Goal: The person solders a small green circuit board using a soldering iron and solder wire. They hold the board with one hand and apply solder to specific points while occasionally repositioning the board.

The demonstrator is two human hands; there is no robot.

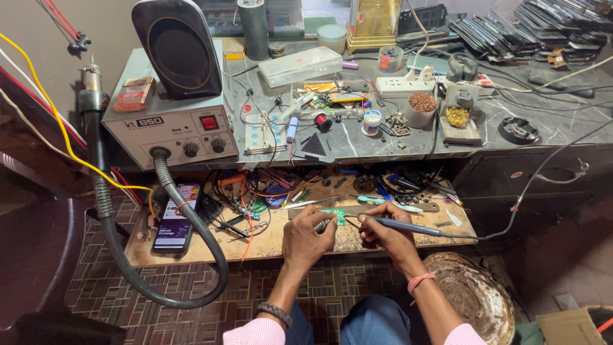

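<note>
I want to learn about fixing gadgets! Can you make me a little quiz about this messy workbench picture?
1. True or false: the right hand holds a pen-shaped soldering iron with a cable.
2. What is the left hand touching? A) a small green circuit board B) the lit phone C) the grey speaker
3. Fill in: the grey station box with two knobs has a ___ switch on its front.

Key: 1 true. 2 A; the phone lies apart on the wooden shelf, further left. 3 red.
</note>
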